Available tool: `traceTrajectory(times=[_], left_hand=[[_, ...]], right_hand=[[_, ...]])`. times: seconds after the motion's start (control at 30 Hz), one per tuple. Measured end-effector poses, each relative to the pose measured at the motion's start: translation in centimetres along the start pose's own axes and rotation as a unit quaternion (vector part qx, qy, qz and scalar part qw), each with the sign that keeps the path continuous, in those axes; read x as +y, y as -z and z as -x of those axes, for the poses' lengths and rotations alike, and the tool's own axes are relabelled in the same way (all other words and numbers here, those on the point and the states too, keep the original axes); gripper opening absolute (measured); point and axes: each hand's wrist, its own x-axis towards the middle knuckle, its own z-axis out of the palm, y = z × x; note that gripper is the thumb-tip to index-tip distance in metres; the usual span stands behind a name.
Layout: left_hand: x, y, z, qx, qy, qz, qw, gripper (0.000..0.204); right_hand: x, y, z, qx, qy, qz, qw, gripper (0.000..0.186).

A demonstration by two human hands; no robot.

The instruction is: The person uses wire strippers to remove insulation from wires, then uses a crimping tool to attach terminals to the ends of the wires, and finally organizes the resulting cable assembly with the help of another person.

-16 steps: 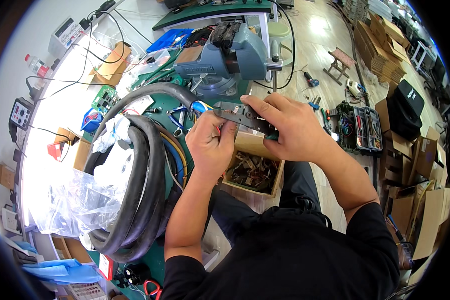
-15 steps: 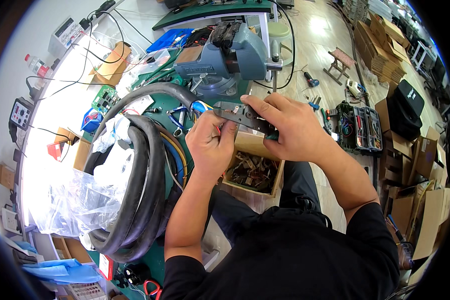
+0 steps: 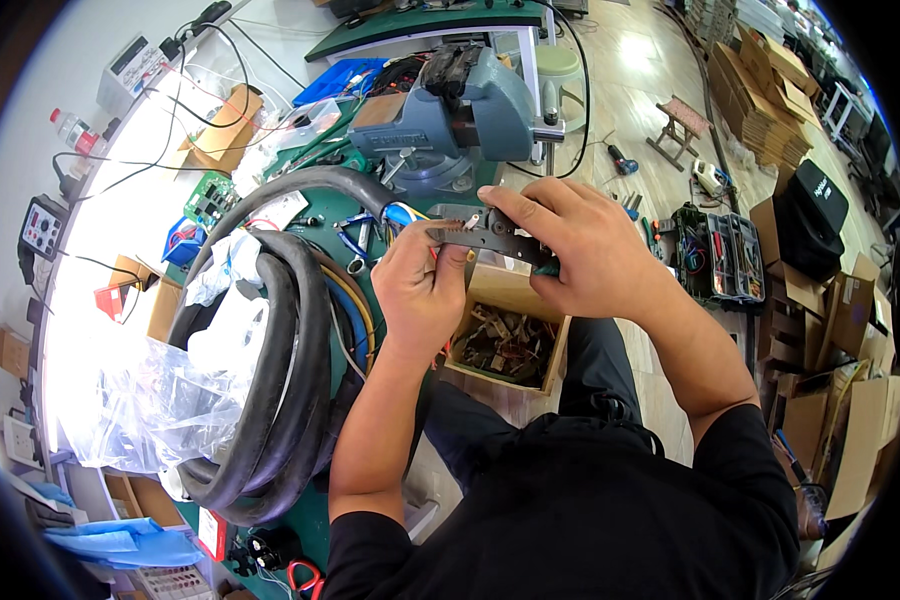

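Observation:
My right hand (image 3: 595, 245) is wrapped round flat-jawed wire-stripping pliers (image 3: 492, 240) with dark metal jaws pointing left. Those jaws stand a little apart, with a small pale wire end or terminal between them. Close against the jaw tips, my left hand (image 3: 422, 280) is closed in a pinch on a thin wire, mostly hidden by the fingers. Blue and yellow wires (image 3: 400, 213) come out of the cut end of a thick black cable (image 3: 305, 178) just behind that hand. The rest of the cable lies coiled on the bench to the left.
Below my hands stands an open wooden box (image 3: 513, 374) of metal scraps. A large grey-blue bench vise (image 3: 410, 128) sits on the green bench beyond. Clear plastic bags (image 3: 160, 405) lie by the coil. An open toolbox (image 3: 715, 255) and cardboard boxes (image 3: 855, 330) are on the floor at right.
The pliers' jaws have parted slightly, and the pale end between them shows more clearly. My left hand has stayed nearly in place.

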Motion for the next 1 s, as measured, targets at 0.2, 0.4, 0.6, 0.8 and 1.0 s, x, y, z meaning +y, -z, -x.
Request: traceTrajectory(times=[0.2,0.4,0.6,0.8,1.0], left_hand=[[0.27,-0.01,-0.17,0.0,-0.002,0.014,1.0,0.009],[-0.13,0.29,-0.11,-0.014,-0.007,0.017,1.0,0.009],[-0.06,0.35,-0.15,-0.025,0.004,0.032,0.999,0.01],[0.05,0.61,-0.23,-0.036,0.007,0.045,0.998,0.007],[0.14,0.75,-0.31,-0.051,0.014,0.059,0.997,0.008]], right_hand=[[0.1,-0.02,0.0,-0.007,0.001,-0.006,1.0,0.084],[-0.05,0.11,0.07,-0.032,-0.019,-0.016,0.999,0.085],[0.08,0.06,-0.12,0.009,0.014,0.011,1.0,0.083],[0.02,0.09,-0.19,-0.004,0.011,0.004,1.0,0.083],[-0.07,-0.01,-0.05,-0.009,0.001,-0.005,1.0,0.084]])
